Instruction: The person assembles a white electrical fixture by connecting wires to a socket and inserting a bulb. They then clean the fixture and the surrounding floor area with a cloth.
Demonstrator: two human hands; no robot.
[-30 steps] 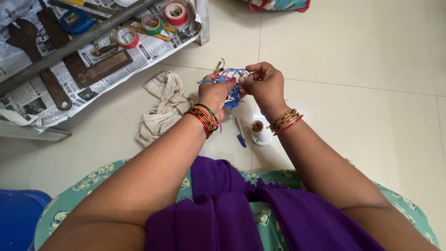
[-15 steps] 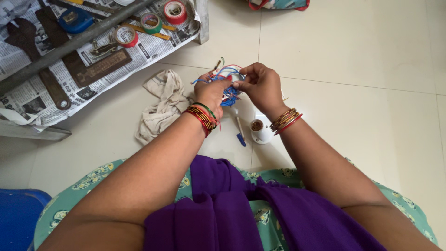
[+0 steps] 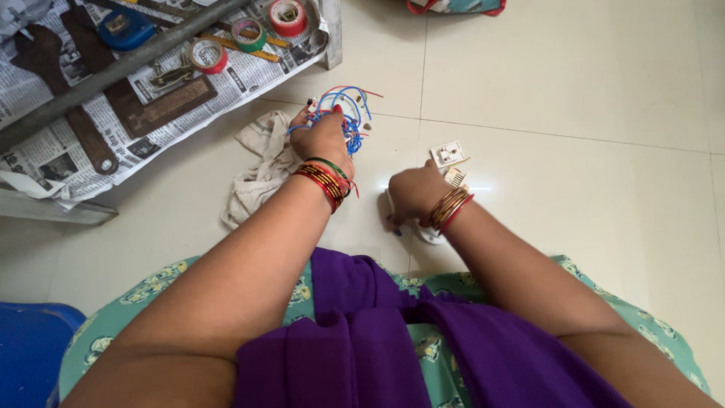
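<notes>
Pale tiled floor (image 3: pixel 574 83) all around, shiny and clean. Left hand (image 3: pixel 323 138) up off the floor, fingers curled tight on a bunch of wires (image 3: pixel 349 113), blue and red, with a white part behind them, mostly hidden. Red and green bangles (image 3: pixel 323 177) on that wrist. Just left of it, a crumpled beige cloth (image 3: pixel 257 170) flat on the tiles.

Right hand (image 3: pixel 414 193) down low near the floor, fingers bent around something white, too hidden to tell what. Gold and red bangles (image 3: pixel 447 209) on that wrist. Just past the knuckles, a small white switch plate (image 3: pixel 446 153) on the floor, next to a cream comb-like piece (image 3: pixel 456 177).

Far left, newspaper (image 3: pixel 45 83) spread out with tools on top: a long grey bar (image 3: pixel 113 72), a blue tape measure (image 3: pixel 124 28), and rolls of tape, one red (image 3: pixel 288 17), one green (image 3: pixel 248 32), one red and white (image 3: pixel 207 55). Bottom left corner, a blue tub (image 3: pixel 30 351). Purple scarf (image 3: pixel 362 332) over green flowery clothes below.
</notes>
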